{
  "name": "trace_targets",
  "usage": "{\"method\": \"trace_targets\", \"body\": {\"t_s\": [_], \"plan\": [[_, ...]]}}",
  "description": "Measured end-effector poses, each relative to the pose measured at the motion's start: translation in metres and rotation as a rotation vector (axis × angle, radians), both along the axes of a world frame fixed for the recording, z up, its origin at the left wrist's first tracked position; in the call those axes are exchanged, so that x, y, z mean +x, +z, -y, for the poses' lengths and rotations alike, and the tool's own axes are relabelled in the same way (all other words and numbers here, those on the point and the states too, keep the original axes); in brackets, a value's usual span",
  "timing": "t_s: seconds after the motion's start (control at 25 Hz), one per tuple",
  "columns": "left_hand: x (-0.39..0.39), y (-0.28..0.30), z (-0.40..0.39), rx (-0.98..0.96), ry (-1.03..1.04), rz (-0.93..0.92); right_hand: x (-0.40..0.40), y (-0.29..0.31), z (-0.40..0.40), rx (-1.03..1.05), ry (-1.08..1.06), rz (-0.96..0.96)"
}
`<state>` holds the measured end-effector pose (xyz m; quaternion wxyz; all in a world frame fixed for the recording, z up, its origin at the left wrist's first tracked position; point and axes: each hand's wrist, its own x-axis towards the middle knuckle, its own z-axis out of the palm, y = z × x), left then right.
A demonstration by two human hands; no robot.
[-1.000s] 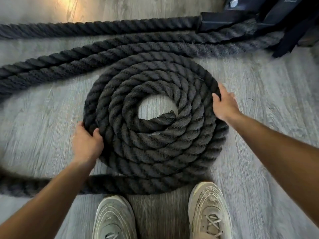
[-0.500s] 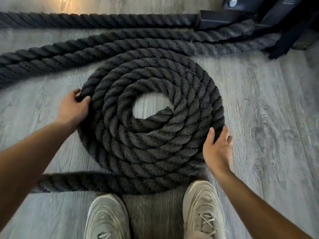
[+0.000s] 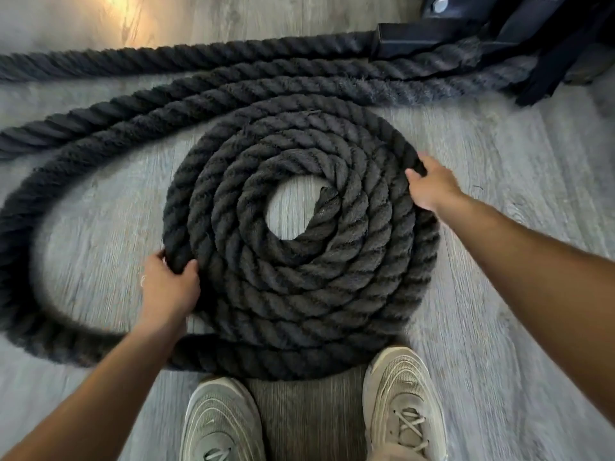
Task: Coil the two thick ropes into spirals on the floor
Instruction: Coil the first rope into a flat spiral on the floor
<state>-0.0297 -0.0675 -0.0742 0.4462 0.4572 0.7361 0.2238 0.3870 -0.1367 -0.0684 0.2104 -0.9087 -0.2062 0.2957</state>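
The coil (image 3: 301, 234) is gripped at its outer turn by both hands: the left hand (image 3: 168, 287) is closed on the near-left edge, the right hand (image 3: 432, 186) on the far-right edge. It is wound flat on the grey floor (image 3: 499, 311), ahead of two shoes (image 3: 404, 404). Loose rope (image 3: 233, 84) is trailed beyond.

Grey wood-plank floor (image 3: 499, 227) with a warm glare at upper left; black metal frame (image 3: 466, 31), bolted, upper right; two beige sneakers (image 3: 402, 404) at bottom.

loose rope loop (image 3: 20, 254) motion-blurred, black frame (image 3: 466, 31) cut off at top
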Motion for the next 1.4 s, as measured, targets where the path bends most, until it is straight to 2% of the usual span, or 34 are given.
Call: {"method": "trace_targets", "body": {"t_s": [0.08,0.2,0.28,0.44,0.6,0.8,0.92,1.04,1.2,1.32,1.4], "plan": [[0.004,0.006,0.007,-0.009,0.054,0.022,-0.001,-0.001,-0.003,0.006,0.004,0.06],[0.011,0.012,-0.022,-0.018,0.074,0.101,-0.043,-0.006,0.04,0.006,-0.091,0.132],[0.015,0.011,-0.054,0.01,-0.011,0.106,-0.084,-0.008,0.082,0.009,-0.151,0.113],[0.024,0.005,-0.112,0.026,-0.248,-0.057,-0.13,-0.01,0.123,0.007,-0.169,0.103],[0.017,-0.004,-0.12,0.047,-0.306,-0.155,-0.118,-0.004,0.108,0.004,-0.142,0.13],[0.005,0.002,-0.046,0.049,-0.104,-0.044,-0.05,0.0,0.058,-0.063,0.007,0.12],[0.0,0.009,0.004,0.058,-0.066,-0.1,-0.007,-0.002,0.007,-0.043,0.107,0.042],[-0.006,0.012,0.002,-0.007,-0.038,-0.088,-0.008,-0.002,-0.012,-0.028,0.14,0.064],[-0.01,0.011,-0.045,0.009,-0.154,-0.16,-0.07,-0.004,0.05,-0.02,-0.117,0.106],[0.006,0.012,-0.086,0.052,-0.271,-0.156,-0.121,-0.008,0.104,0.01,-0.127,0.14],[0.013,0.011,-0.111,0.073,-0.338,-0.193,-0.132,-0.01,0.112,0.038,-0.125,0.172]]}}
